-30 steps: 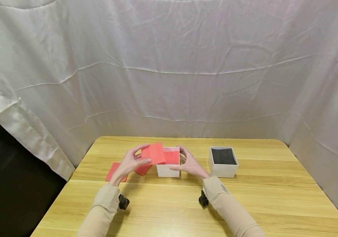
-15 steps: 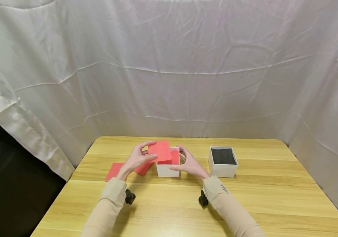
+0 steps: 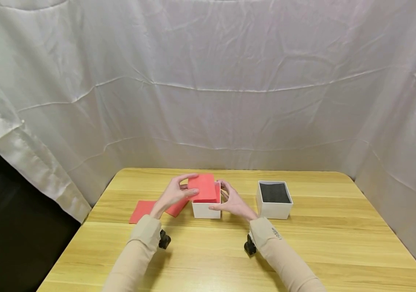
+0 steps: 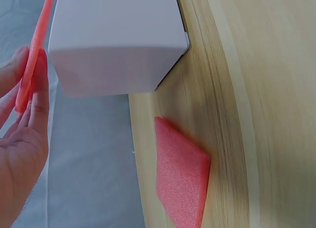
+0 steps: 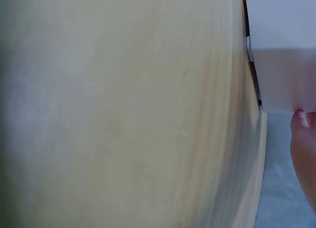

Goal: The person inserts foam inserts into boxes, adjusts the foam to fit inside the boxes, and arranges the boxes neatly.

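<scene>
Your held sheet (image 3: 203, 187) hides part of the left box (image 3: 206, 211); the right wrist view cuts off your right hand (image 5: 306, 151); your sleeve print (image 3: 276, 232) is too small to read.

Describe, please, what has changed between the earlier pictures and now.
The left hand has moved the red square it holds rightward, farther over the middle white box; nothing was newly gripped or released. The right hand at that box, the red pieces on the table and the dark-filled box stayed put.

Red sheet (image 4: 34, 53) in the left hand (image 4: 23, 144) beside a white box (image 4: 116, 55), second red sheet (image 4: 182, 176) on the table (image 4: 279, 114).
</scene>
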Demonstrator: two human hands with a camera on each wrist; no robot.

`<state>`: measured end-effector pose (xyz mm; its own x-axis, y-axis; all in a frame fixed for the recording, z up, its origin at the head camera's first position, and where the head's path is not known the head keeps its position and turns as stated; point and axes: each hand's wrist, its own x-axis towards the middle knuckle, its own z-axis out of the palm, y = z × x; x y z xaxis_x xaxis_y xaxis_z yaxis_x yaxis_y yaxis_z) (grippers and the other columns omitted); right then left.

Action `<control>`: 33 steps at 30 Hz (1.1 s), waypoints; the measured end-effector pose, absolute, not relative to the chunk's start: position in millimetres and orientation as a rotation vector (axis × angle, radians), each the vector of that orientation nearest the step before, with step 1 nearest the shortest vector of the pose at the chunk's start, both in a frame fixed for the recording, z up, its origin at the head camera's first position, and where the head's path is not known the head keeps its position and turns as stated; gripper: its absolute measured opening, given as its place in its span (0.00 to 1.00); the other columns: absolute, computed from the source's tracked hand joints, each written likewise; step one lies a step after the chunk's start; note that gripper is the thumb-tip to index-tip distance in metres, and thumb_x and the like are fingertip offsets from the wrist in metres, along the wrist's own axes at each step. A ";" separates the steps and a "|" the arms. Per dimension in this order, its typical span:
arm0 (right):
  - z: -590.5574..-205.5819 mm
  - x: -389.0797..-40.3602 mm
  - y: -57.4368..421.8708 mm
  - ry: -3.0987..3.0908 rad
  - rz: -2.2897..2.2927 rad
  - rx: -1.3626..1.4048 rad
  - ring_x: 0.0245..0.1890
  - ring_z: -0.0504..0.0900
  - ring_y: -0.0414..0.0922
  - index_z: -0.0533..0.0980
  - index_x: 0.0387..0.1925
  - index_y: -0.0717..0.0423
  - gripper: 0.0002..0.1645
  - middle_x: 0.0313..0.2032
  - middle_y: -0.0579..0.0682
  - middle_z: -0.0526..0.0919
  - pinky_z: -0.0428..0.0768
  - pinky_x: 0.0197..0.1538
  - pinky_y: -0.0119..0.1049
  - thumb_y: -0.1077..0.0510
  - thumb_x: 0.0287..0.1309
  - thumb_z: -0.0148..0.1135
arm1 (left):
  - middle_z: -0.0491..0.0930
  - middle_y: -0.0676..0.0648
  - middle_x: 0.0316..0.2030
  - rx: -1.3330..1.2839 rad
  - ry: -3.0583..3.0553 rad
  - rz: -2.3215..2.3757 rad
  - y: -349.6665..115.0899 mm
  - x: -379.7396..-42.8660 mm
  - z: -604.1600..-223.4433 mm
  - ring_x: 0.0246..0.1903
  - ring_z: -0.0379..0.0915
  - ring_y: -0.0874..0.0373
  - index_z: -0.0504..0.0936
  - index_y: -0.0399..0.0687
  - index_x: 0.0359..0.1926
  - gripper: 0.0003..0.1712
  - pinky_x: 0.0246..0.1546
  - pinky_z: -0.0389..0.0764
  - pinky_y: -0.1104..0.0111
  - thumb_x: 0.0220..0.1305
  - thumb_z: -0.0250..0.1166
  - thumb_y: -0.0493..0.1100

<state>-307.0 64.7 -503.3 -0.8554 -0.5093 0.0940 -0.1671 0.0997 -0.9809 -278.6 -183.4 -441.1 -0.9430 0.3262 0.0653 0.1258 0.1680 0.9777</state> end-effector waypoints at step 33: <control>-504.6 -307.3 65.3 2.081 -1.834 -0.641 0.79 0.51 0.58 0.45 0.79 0.59 0.65 0.78 0.59 0.52 0.55 0.79 0.52 0.66 0.48 0.78 | 0.73 0.31 0.65 0.601 2.513 1.557 -162.2 -285.4 -434.6 0.53 0.83 0.36 0.74 0.33 0.66 0.29 0.46 0.87 0.63 0.64 0.67 0.30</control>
